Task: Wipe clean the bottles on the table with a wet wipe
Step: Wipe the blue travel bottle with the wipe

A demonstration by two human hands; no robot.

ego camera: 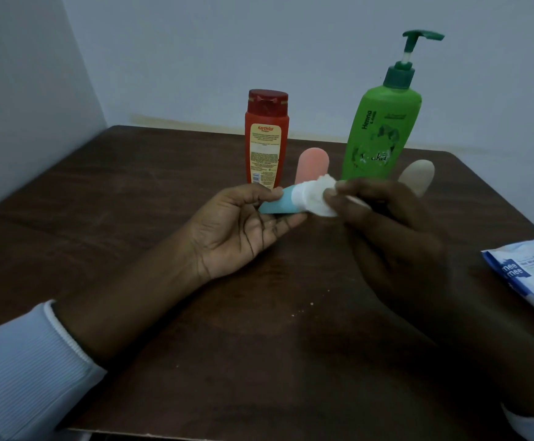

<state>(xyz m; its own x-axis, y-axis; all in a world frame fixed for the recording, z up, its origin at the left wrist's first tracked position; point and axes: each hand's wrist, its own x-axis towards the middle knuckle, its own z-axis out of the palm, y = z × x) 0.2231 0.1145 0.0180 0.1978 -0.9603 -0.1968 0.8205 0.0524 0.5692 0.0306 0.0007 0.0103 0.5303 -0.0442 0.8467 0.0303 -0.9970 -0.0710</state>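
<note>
Bottle, small and teal, pinched in the left hand; right hand pinches a wet wipe, seemingly wrapped round its tip.

The left hand lies palm up above the middle of the tabletop, thumb and fingers pinching a small blue bottle. The right hand, knuckles to the camera, curls its fingers round a wet wipe wrapped on that bottle's end.
</note>
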